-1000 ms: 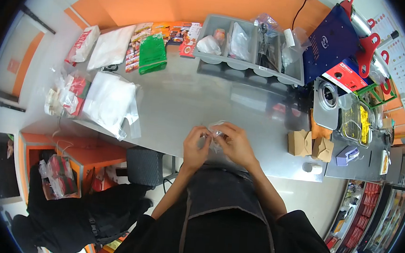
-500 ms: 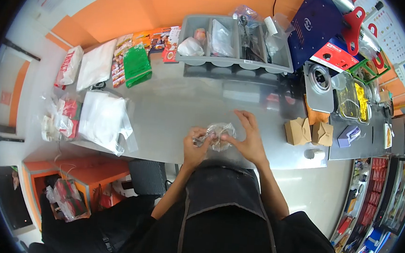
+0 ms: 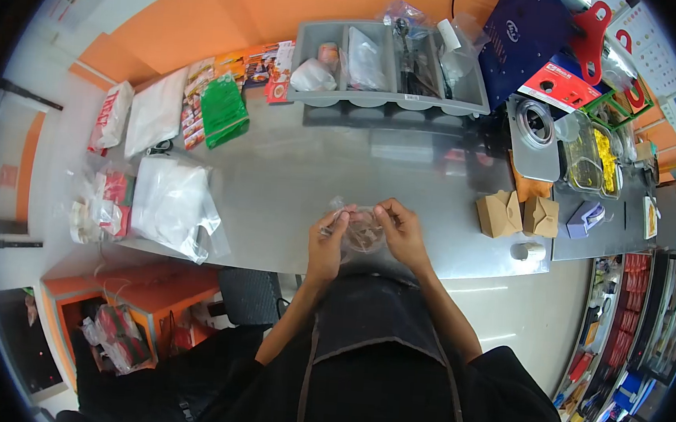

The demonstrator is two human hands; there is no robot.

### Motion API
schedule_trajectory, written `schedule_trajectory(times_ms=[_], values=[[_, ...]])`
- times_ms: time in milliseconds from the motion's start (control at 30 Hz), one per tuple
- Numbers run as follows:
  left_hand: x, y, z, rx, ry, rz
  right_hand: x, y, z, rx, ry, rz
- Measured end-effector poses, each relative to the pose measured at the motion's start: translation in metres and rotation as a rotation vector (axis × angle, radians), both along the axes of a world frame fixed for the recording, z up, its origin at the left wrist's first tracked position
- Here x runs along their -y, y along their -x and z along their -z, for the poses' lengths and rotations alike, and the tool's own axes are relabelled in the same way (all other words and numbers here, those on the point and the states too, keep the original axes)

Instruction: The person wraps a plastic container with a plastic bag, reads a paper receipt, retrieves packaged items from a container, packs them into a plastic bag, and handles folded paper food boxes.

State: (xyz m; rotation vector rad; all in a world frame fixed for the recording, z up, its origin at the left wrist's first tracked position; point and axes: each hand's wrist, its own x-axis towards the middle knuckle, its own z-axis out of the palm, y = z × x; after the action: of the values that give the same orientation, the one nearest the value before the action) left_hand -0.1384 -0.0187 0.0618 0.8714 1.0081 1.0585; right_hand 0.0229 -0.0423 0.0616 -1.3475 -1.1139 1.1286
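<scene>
Both hands are at a clear plastic bag (image 3: 364, 238) in front of my apron, near the counter's front edge. Something brownish shows through its film, too blurred to name. My left hand (image 3: 326, 245) pinches the bag's upper left edge between thumb and fingers. On the other side, my right hand (image 3: 404, 235) has its thumb and fingertips closed on the upper right edge. The film is stretched between the two hands, and its body hangs below the fingertips.
A grey divided bin (image 3: 393, 100) with wrapped items stands at the back. Left lie white plastic bags (image 3: 170, 199) and a green packet (image 3: 224, 111). Right are brown cardboard boxes (image 3: 499, 214), a tape dispenser (image 3: 585, 220) and a blue machine (image 3: 514, 51). Another person's dark-clothed leg (image 3: 146, 374) is lower left.
My right hand, spread with fingers raised before, has closed on the bag's edge. My left hand has shifted slightly upward, and the bag's top now stretches between both hands.
</scene>
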Motion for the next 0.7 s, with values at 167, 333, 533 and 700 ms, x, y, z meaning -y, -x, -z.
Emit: schedule_trajectory(times_ms=[167, 333, 533, 700], values=[[-0.002, 0.007, 0.015, 0.018, 0.056, 0.108, 0.0, 0.003, 0.007, -0.03, 0.095, 0.026], [-0.002, 0.004, 0.02, -0.033, 0.059, 0.14, 0.001, -0.017, -0.023, 0.589, -0.42, -0.081], [0.002, -0.003, 0.011, -0.111, 0.01, 0.165, 0.016, -0.044, -0.065, 0.395, 0.196, -0.184], [0.003, -0.005, 0.011, -0.095, -0.005, 0.169, 0.013, -0.042, -0.075, -0.04, 0.102, -0.219]])
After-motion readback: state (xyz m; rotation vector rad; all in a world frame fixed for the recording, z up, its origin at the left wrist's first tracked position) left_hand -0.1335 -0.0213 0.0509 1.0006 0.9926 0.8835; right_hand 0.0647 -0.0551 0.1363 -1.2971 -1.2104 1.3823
